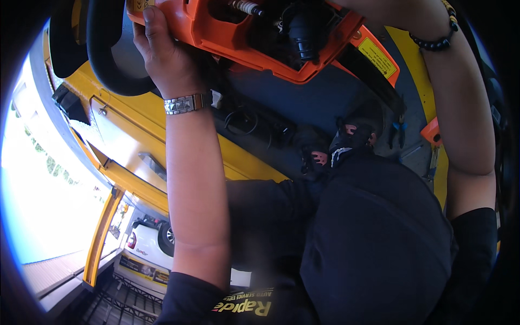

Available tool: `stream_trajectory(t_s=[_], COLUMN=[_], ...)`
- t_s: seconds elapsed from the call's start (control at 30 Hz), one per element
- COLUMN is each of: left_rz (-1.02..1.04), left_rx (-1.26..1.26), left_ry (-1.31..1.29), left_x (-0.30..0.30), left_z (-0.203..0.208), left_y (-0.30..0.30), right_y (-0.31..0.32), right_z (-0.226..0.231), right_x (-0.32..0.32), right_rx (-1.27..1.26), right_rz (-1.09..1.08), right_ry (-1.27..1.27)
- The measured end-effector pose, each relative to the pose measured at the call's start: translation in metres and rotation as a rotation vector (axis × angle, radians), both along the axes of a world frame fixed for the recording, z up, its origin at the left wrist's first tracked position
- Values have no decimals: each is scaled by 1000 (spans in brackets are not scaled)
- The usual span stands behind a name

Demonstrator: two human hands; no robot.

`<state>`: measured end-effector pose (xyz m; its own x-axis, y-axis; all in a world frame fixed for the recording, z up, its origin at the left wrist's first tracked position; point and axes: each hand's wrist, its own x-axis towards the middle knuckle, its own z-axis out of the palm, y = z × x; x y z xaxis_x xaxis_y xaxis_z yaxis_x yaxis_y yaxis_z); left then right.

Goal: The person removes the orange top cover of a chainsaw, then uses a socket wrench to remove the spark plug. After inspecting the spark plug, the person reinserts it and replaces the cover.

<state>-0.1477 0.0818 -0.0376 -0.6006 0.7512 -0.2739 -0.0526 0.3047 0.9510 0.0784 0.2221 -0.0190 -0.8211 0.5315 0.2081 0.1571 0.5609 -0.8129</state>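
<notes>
An orange chainsaw (189, 24) lies across the top of the view, its engine housing uncovered. Inside it a spark plug (247, 7) and a black rubber part (303, 38) show. My left hand (168, 62) grips the housing's left end, thumb pressed on the orange edge and fingers curled behind. Left of that hand is the black curved handle (105, 65). My right hand (379, 10) reaches over the saw's right part; its fingers are cut off by the upper edge. Below it, a yellow label (377, 57) sits on the rear part.
Blue-handled pliers (400, 128) and a loose orange piece (431, 131) lie at the right. A black cable (238, 122) and my shoes (352, 132) are below the saw. Yellow metalwork (127, 127) runs along the left, with a white vehicle (149, 244) beyond.
</notes>
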Motion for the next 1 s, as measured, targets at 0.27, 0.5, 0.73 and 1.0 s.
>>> stream_trajectory(t_s=[0.27, 0.5, 0.73, 1.0], left_rz=[-72, -124, -239, -254], left_rx=[11, -63, -23, -40], left_ry=[177, 163, 663, 14], left_x=[-2, -19, 36, -69], left_z=[-10, -7, 67, 52], left_y=[28, 46, -14, -1], right_y=[15, -4, -97, -96], right_z=[-8, -46, -44, -47], right_x=[20, 42, 124, 106], right_rx=[-103, -537, -697, -986], right_rz=[-157, -485, -447, -329], right_ry=[-39, 84, -105, -449])
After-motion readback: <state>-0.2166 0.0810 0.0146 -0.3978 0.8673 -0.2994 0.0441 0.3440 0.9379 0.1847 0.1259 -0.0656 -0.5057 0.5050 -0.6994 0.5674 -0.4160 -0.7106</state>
